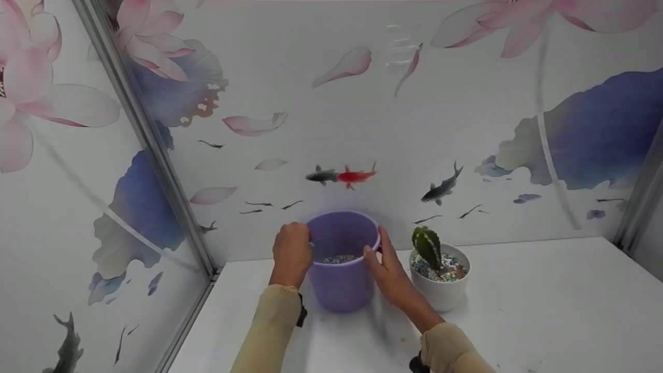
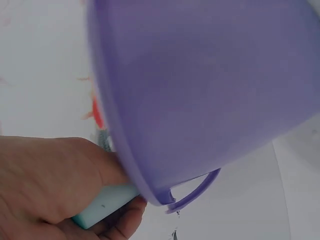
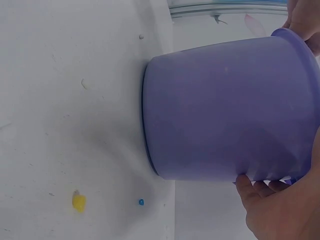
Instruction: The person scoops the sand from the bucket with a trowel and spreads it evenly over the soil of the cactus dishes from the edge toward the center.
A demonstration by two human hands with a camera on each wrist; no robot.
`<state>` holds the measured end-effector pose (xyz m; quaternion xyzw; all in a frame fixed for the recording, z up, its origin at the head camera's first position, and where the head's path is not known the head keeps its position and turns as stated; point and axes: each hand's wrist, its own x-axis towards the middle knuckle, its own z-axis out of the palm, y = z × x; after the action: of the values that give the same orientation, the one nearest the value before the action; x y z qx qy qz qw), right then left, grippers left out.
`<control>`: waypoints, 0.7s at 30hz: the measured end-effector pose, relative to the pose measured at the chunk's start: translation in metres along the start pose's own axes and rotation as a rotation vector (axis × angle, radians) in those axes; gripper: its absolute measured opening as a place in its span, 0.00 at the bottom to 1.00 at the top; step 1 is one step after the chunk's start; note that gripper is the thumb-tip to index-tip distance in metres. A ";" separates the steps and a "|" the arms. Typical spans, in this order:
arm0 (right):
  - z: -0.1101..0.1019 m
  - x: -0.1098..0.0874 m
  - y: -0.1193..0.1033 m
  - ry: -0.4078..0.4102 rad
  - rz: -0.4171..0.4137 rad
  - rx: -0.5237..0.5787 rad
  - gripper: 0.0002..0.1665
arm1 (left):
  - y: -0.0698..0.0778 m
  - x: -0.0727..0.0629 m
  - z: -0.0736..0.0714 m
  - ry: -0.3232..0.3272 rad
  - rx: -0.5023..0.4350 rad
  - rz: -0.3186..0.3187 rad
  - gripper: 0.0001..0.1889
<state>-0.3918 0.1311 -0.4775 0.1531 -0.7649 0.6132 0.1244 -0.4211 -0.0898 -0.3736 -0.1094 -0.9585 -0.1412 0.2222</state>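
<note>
A purple bucket is at the middle of the white table, its base right at the tabletop. Small multicoloured pebbles lie in its bottom. At the left rim, my left hand curls round a pale teal handle; the tool's other end is hidden behind the bucket wall in the left wrist view. My right hand holds the bucket's right side, thumb at the rim and fingers by the side loop. To the right is a green cactus in a white pot topped with coloured pebbles.
A yellow crumb and a blue pebble lie on the table near the bucket. A wall painted with flowers and fish rises behind the table, and a side panel stands at the left.
</note>
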 end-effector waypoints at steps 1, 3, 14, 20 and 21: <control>0.000 0.000 0.000 0.003 0.000 -0.001 0.50 | 0.002 0.001 0.002 -0.003 0.033 0.003 0.14; 0.001 0.000 0.000 0.007 0.005 -0.005 0.50 | 0.005 0.004 0.007 -0.029 0.090 0.000 0.13; 0.001 -0.002 -0.004 0.020 0.018 -0.026 0.49 | 0.023 0.010 0.007 -0.139 0.128 -0.007 0.07; 0.001 -0.001 -0.007 0.014 0.032 -0.021 0.49 | 0.026 0.008 0.003 -0.140 0.136 0.049 0.07; 0.001 -0.001 -0.008 0.013 0.033 -0.017 0.49 | 0.026 0.008 0.003 -0.132 0.146 0.062 0.07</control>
<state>-0.3875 0.1286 -0.4712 0.1353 -0.7716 0.6097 0.1207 -0.4218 -0.0634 -0.3667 -0.1316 -0.9749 -0.0565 0.1702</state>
